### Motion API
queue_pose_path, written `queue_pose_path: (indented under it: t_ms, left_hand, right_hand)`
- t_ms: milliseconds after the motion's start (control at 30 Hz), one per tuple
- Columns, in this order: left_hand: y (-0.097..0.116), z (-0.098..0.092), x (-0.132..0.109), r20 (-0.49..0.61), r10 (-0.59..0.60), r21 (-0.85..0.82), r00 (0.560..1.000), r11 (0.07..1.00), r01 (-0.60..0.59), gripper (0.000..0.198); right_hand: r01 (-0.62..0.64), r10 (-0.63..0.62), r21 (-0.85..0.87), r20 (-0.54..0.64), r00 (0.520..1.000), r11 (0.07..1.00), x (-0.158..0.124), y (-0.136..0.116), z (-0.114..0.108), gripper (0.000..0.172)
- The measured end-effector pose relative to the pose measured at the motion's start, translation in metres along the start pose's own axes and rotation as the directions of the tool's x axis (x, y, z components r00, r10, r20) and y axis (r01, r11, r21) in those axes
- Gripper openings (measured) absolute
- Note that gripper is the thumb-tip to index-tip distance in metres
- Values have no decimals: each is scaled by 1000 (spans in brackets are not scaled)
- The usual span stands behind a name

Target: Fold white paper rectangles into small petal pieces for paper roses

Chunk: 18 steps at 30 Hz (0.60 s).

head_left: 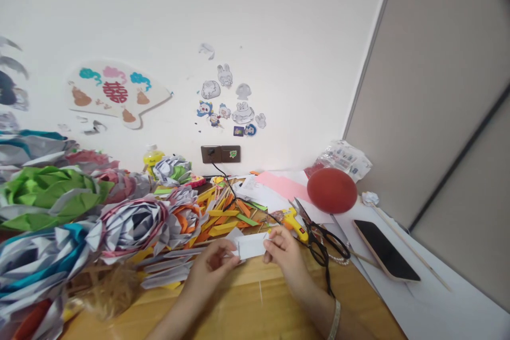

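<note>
A small white piece of paper (252, 246) is stretched between my two hands, above the wooden table (235, 308). My left hand (213, 265) pinches its left end between thumb and fingers. At the right end, my right hand (285, 255) grips it the same way. Just beyond the paper lie folded orange, yellow and green paper strips (223, 218). A yellow glue gun (295, 224) and black-handled scissors (324, 239) rest to the right of my right hand.
Large folded-paper flowers (133, 223) crowd the left side. A red balloon-like oval (332, 190), a phone (386, 249) and a thin wooden stick (410, 247) lie on the right. A black cable runs from the wall socket (220, 154) across the pile.
</note>
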<state>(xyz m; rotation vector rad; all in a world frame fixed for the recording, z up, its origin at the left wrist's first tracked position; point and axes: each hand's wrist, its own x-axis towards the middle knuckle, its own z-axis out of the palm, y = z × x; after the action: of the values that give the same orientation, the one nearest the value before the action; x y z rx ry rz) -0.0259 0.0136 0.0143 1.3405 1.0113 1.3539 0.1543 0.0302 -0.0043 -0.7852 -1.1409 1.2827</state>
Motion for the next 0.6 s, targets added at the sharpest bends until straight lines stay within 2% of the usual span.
queue_pose_path:
  t_ms: [100,267,367,500,600]
  left_hand:
    - [3,-1,-2,-59,-27,87,998,996,32,23]
    - [6,-3,-3,-102,-63,85,993,994,72,34]
    - [6,-5,-3,-113,-14,87,993,996,24,30]
    - [7,-9,-2,-112,62,132,992,990,-47,17]
    - [10,-9,-3,-105,121,184,987,978,-100,10]
  right_hand:
    - [-19,20,31,-5,1000,999,0,-3,2,29]
    - [-80,80,11,47,996,997,-3,-12,2,30]
    - [-80,79,4,93,993,997,-4,-16,1,32]
    - [2,5,-48,143,990,999,-5,-18,1,28]
    - [40,-30,-71,134,991,997,-7,-17,3,24]
